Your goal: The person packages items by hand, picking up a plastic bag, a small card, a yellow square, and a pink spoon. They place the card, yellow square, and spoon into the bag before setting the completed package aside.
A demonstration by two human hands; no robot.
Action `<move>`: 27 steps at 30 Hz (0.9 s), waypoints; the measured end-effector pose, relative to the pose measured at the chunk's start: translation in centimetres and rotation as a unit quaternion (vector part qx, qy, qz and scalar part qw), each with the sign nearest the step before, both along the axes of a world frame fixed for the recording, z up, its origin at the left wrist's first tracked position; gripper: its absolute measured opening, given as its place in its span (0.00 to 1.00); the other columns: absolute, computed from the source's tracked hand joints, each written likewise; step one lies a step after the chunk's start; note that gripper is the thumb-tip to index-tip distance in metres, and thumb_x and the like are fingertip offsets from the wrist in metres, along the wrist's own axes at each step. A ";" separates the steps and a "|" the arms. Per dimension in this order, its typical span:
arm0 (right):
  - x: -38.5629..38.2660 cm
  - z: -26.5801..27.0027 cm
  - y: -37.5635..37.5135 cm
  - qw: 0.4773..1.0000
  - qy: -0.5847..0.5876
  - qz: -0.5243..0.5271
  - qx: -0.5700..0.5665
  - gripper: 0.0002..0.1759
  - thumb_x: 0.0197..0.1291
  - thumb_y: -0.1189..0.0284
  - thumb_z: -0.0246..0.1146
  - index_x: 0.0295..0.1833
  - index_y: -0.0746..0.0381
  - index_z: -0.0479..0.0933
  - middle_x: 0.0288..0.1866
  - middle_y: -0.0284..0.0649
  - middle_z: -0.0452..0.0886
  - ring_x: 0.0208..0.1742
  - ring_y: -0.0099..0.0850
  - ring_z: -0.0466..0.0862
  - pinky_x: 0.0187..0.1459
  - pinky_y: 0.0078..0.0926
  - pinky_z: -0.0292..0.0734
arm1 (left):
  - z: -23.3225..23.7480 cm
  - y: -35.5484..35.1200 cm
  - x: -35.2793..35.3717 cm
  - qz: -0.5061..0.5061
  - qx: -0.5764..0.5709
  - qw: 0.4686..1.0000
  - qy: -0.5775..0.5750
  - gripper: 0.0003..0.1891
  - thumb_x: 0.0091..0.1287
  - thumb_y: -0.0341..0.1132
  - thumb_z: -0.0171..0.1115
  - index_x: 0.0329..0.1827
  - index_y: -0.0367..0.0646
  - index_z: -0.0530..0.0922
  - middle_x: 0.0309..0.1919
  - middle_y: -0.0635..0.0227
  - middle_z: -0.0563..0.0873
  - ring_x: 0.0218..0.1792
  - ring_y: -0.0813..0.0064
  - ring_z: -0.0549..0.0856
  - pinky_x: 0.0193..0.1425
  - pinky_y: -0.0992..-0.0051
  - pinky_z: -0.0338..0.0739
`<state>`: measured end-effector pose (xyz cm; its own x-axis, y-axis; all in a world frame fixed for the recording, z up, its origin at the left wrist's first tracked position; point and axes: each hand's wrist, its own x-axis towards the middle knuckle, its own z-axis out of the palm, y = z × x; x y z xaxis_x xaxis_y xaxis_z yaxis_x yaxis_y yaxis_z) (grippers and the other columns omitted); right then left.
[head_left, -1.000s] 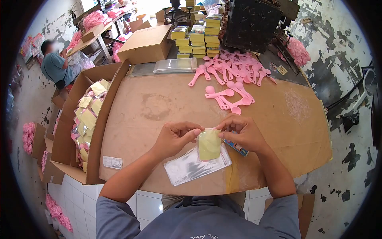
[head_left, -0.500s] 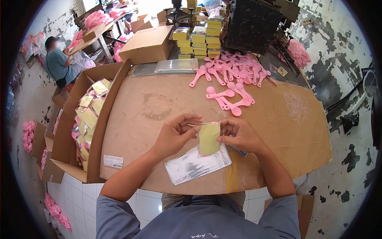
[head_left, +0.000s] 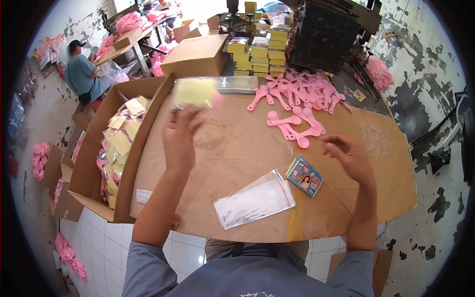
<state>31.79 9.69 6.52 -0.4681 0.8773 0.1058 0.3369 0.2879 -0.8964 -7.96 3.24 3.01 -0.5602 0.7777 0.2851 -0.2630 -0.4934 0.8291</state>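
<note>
Packet (head_left: 194, 93) in left hand (head_left: 179, 134), blurred, pink part (head_left: 218, 100) indistinct

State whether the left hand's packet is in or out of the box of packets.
Out: the left hand holds the packet, blurred, to the right of the box.

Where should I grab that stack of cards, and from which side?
Probably pinch the card stack by its long right edge, from the right: it lies flat, plastic bags sit close on its left, and the cardboard rightward is bare.
</note>
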 end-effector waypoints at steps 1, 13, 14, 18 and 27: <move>1.6 -0.1 0.3 1.000 0.002 -0.016 0.008 0.12 0.76 0.72 0.64 0.56 0.68 0.83 0.46 0.37 0.87 0.46 0.24 0.86 0.48 0.24 0.81 | 1.2 0.3 -1.2 0.016 0.032 0.998 -0.047 0.18 0.81 0.41 0.61 0.66 0.40 0.77 0.58 0.64 0.86 0.58 0.69 0.88 0.59 0.68 0.85; 21.5 -1.3 5.0 0.989 0.120 -0.021 0.085 0.13 0.73 0.73 0.62 0.58 0.67 0.81 0.54 0.44 0.85 0.51 0.34 0.84 0.53 0.30 0.75 | -2.6 -3.5 7.8 -0.256 -0.140 0.787 0.543 0.22 0.69 0.43 0.74 0.61 0.42 0.84 0.49 0.64 0.86 0.43 0.69 0.87 0.50 0.70 0.82; 23.5 -2.9 6.7 0.935 -0.138 -0.244 0.217 0.14 0.72 0.73 0.62 0.59 0.66 0.81 0.55 0.44 0.84 0.53 0.36 0.83 0.55 0.32 0.74 | -3.0 -3.6 8.1 -0.241 -0.106 0.777 0.572 0.22 0.68 0.43 0.74 0.61 0.41 0.84 0.48 0.63 0.85 0.44 0.68 0.87 0.51 0.69 0.82; 23.8 -7.0 7.2 0.711 -0.469 -0.401 0.337 0.19 0.68 0.72 0.65 0.63 0.63 0.79 0.61 0.46 0.83 0.62 0.45 0.80 0.66 0.40 0.70 | -3.7 -3.8 8.1 -0.228 -0.059 0.744 0.626 0.23 0.65 0.43 0.76 0.59 0.41 0.84 0.47 0.60 0.83 0.47 0.63 0.87 0.52 0.66 0.83; 2.2 -2.9 -2.8 0.968 -0.228 -0.038 0.097 0.16 0.63 0.70 0.74 0.54 0.65 0.85 0.50 0.43 0.86 0.52 0.40 0.86 0.56 0.38 0.79 | -3.9 -3.1 7.7 -0.299 -0.190 0.782 0.513 0.18 0.62 0.33 0.78 0.53 0.37 0.85 0.36 0.64 0.85 0.35 0.71 0.85 0.44 0.71 0.82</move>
